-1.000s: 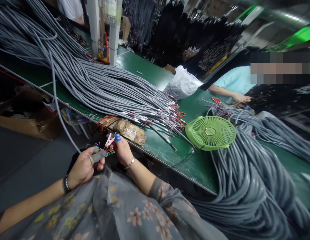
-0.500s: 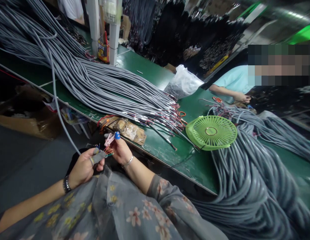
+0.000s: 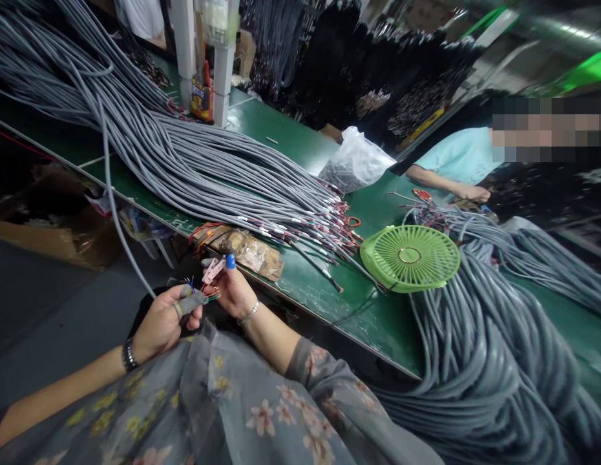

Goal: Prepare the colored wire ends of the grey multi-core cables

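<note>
My left hand is closed on a grey cable near its end, its thumb wrapped in a grey covering. Thin red, green and blue wires fan out from the cable end between my hands. My right hand, with a blue cap on the thumb, grips a small pale pink tool that looks like a clip. The tool is close to the wires; whether it touches them I cannot make out. The fingers behind it are partly hidden.
A taped brown block lies at the edge of the green table. Bundles of grey cables cover much of it. A green fan stands at the right, near a plastic bag. Across the table a person works.
The right thumb and pink tool have shifted very slightly. The left hand keeps its hold on the cable. The co-worker's hand across the table has moved a little.
</note>
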Demonstrator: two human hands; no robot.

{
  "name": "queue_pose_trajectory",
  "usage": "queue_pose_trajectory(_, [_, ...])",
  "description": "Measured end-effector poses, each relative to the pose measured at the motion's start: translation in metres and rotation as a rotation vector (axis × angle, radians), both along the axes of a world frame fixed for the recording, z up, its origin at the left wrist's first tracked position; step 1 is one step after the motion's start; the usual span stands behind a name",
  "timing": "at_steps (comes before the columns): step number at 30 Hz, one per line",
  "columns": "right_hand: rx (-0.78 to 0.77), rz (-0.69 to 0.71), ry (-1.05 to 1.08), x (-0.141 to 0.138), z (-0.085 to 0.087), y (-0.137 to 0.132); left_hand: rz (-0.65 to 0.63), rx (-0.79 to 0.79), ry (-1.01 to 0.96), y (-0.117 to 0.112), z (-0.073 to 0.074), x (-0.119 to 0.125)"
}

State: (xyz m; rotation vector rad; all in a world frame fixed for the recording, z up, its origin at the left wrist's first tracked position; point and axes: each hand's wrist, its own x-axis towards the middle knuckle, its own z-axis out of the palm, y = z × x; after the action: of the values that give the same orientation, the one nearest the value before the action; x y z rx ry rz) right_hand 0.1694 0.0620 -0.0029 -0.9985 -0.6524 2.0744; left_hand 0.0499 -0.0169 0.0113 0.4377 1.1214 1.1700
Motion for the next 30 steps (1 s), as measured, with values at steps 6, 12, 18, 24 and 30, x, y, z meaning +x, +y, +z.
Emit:
queue_pose_trajectory(6, [-0.026,0.123,0.068,0.010,0.002,0.000,-0.004,-0.007,0.001,-0.008,0.004,-0.004])
queue_pose_trajectory(12, [0.082,0.083,0.018,0.011,-0.004,-0.001,0.082,-0.005,0.014,-0.009,0.003,-0.004])
queue_pose_trajectory(18, [0.300,0.030,-0.148,0.010,-0.016,-0.003,0.085,0.031,0.025,-0.004,0.000,0.000])
queue_pose_trajectory(24, [0.201,0.063,-0.077,0.004,-0.017,0.001,0.076,0.033,0.024,-0.003,0.001,0.001])
queue_pose_trajectory(30, [0.074,-0.063,0.030,-0.001,-0.012,0.002,0.073,0.008,0.043,-0.003,-0.002,0.001])
